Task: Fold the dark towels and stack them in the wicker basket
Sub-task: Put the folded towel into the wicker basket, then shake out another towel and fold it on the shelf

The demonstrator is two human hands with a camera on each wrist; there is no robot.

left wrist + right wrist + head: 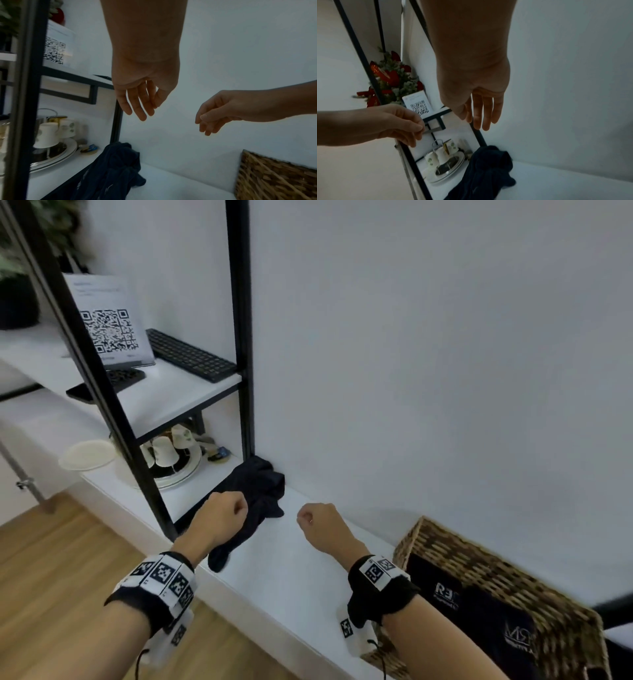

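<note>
A crumpled dark towel (pixel 260 487) lies on the white shelf (pixel 291 570) against the wall, beside the black frame post; one end trails toward the front edge. My left hand (pixel 226 515) hovers just above its near part with fingers hanging loose and nothing in them, as the left wrist view shows (pixel 139 105). My right hand (pixel 318 525) hangs to the right of the towel (pixel 488 169), fingers relaxed and holding nothing (pixel 479 115). The wicker basket (pixel 479 563) stands at the right with folded dark towels (pixel 479 607) inside.
A black metal frame post (pixel 245 371) rises right behind the towel. Left of it stand a cup rack on a plate (pixel 171 460) and a white dish (pixel 87 453). The shelf above carries a keyboard (pixel 191 359) and a QR sign (pixel 109 330).
</note>
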